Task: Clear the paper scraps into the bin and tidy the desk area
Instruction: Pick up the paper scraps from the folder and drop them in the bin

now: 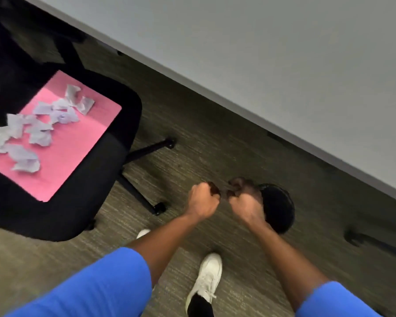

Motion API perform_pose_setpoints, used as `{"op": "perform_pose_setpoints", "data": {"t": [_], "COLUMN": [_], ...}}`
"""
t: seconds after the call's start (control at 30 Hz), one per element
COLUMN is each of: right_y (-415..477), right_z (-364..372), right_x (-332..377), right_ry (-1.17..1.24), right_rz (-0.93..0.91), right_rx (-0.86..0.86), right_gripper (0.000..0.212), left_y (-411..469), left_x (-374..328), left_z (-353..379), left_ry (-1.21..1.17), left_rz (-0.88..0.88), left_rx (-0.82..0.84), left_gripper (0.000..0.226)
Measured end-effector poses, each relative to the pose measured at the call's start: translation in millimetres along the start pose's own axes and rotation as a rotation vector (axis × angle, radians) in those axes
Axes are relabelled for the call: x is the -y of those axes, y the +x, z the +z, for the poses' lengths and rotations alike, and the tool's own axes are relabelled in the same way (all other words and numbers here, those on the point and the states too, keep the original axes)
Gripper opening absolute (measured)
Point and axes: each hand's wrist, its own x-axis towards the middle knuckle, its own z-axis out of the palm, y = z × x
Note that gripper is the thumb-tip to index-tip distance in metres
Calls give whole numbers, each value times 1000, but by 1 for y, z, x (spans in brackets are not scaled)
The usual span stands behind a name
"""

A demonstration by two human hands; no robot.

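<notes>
My left hand (204, 199) and right hand (246, 197) are out in front of me, close together, both curled into loose fists with the knuckles facing each other. The frame is blurred there, so I cannot tell whether either fist has anything inside it; nothing white shows between my fingers. My right hand hangs over the near rim of the bin (278, 208), a round black one standing on the carpet (215, 133) close to the grey wall (284, 53).

The paper scraps (32, 129) are well apart from my hands, off to my left. They lie crumpled and scattered on a pink sheet (78, 143) that covers most of the seat of a black chair (114, 156). The scraps run in a loose band from the sheet's far corner toward its left edge, some touching or overlapping one another, while the sheet's near and right parts are bare pink.

The chair's legs (151, 147) splay out over the carpet between the seat and my hands. My blue sleeves (105, 287) reach to the elbows, and one white shoe (208, 277) is planted on the carpet below my arms.
</notes>
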Motion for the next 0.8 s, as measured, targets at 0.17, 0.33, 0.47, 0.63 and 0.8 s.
{"op": "perform_pose_setpoints", "data": {"t": [0.17,0.33,0.47,0.63,0.8], "right_y": [-1,1,4,12,22], "right_z": [18,42,65,102,132], "right_x": [84,160,217,283,345], "right_ry": [-47,-78,-85,-111,-212], "right_rz": [-139,-307,-416,-520,-603], "right_rx": [36,48,71,118,128], "right_gripper": [38,34,33,50,76], "left_y": [-6,-19,-38,-50,-45], "left_x": [42,80,110,161,208], "left_z": [-87,-180,-247,-306,-333], "left_ry": [-60,-72,36,135,215], "left_rz": [-64,-94,-108,-295,-481], "left_rx": [-166,-360,-595,-822,-816], "left_gripper": [24,21,14,48,94]}}
